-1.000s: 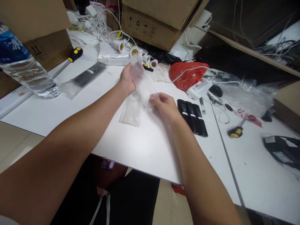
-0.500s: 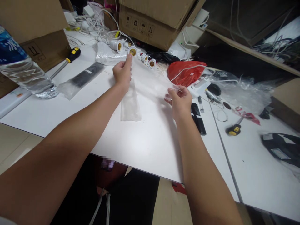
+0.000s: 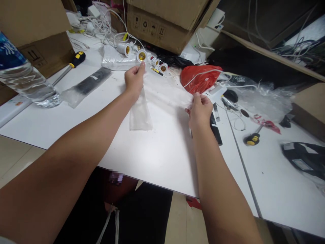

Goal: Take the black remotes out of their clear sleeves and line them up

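Note:
My left hand pinches one end of a clear plastic bag near the white lamp sockets. The other end of that bag is pinched by my right hand, so the bag is stretched between the two hands above the white table. A second clear bag lies flat on the table below my left hand. Black remote-like bars lie partly hidden behind my right hand.
A water bottle stands at far left beside a cardboard box. A bagged black bar, yellow-handled screwdrivers, a red bag, crumpled clear plastic and a large box crowd the back.
My hands have moved apart, drawing one clear bag out from the stack and stretching it; the right hand went right over the black bars, the left hand went up toward the sockets.

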### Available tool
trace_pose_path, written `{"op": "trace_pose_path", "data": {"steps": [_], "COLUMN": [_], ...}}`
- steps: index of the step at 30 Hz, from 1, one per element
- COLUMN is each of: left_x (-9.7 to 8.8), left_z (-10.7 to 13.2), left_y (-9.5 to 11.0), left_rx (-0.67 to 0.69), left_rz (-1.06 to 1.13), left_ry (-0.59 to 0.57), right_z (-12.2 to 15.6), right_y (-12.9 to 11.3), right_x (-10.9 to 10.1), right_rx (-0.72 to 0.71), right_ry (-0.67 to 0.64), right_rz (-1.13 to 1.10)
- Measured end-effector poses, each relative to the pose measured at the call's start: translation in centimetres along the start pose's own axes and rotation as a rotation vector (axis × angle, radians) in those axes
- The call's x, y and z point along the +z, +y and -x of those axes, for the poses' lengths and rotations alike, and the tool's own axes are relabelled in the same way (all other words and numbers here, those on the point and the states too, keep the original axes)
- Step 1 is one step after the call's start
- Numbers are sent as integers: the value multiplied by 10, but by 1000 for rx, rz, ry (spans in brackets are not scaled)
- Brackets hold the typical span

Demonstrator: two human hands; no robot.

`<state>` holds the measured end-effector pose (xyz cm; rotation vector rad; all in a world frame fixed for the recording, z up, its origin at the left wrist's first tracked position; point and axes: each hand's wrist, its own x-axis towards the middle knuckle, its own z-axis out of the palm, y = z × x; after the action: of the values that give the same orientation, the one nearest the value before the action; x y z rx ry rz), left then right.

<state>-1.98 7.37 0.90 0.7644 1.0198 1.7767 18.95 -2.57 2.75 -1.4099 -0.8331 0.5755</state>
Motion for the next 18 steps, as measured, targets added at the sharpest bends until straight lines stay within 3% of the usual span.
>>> {"op": "trace_pose_path", "data": {"steps": [5,9,18], "left_x": [1,1,1], "left_z": [3,6,10], "left_y": [0,3,5], "left_rx": [-169,-255,-206], "left_rz": [135,192,121], "left_ry": [-60,-74,-62], "right_z": [-3,-5,-9], "right_y": [5,6,7], "right_x": [-3,-5,-9], "right_rx": [-114,-121,-173], "right_ry": [65,124,150], "right_rz": [69,113,176]}}
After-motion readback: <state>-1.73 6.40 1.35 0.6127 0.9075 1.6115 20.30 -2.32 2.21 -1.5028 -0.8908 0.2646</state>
